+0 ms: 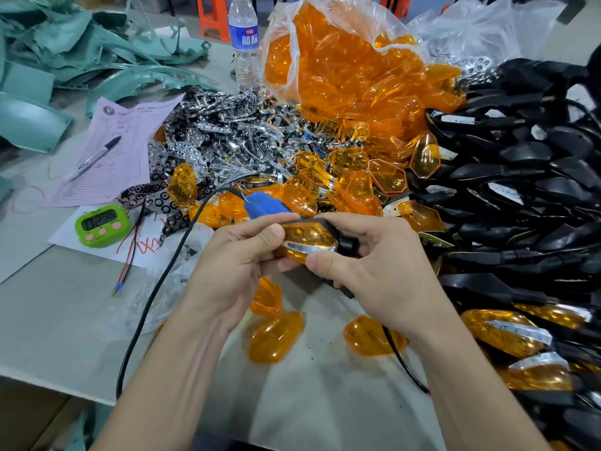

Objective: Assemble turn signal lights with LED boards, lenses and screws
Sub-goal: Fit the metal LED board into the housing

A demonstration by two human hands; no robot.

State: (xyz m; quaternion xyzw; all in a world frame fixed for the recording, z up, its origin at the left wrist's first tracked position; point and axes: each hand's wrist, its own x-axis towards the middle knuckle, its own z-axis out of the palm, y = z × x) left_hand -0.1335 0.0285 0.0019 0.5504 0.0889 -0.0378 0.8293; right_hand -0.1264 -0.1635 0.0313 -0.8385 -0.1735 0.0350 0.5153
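Both forearms enter from the lower edge. The left hand (240,255) and the right hand (374,262) together grip 1 turn signal light (309,239) above the table (65,320), with fingers and thumbs curled round it from either end. Its orange lens faces up, with a chrome strip along the near edge. 3 loose lenses (275,336) lie on the table just below the hands. A blue tool (263,205) with a black cable (153,304) rests just behind the left hand. Farther back are a pile of chrome parts (234,138) and an open bag of orange lenses (341,70). Black housings (520,177) are heaped at right, with lensed lights (500,330) beside the right forearm. A green timer (101,225) sits at left.
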